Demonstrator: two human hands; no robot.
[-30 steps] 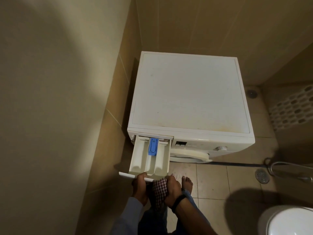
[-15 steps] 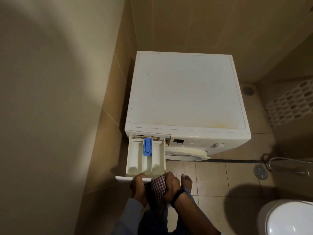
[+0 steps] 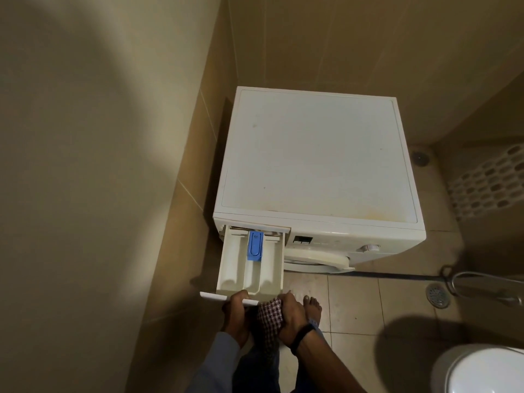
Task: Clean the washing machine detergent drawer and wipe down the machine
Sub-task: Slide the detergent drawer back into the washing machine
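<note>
A white front-loading washing machine [image 3: 317, 157] stands in the corner. Its detergent drawer [image 3: 235, 268] is pulled far out at the front left, with three white compartments and a blue insert [image 3: 255, 246] in the middle one. My left hand [image 3: 236, 310] grips the drawer's front panel from below, thumb on top. My right hand [image 3: 292, 316], with a black wristband, clutches a red-and-white checked cloth [image 3: 269, 314] against the drawer's right front corner.
A tiled wall [image 3: 175, 222] runs close along the machine's left side. A toilet [image 3: 482, 370] sits at the bottom right, a floor drain [image 3: 438, 295] and a metal hose [image 3: 476, 279] beyond it. A perforated laundry basket [image 3: 490, 180] stands at the right. My bare foot [image 3: 312, 306] is under the drawer.
The drawer has slid out a little further toward me. Both hands keep their hold on the drawer front and the cloth.
</note>
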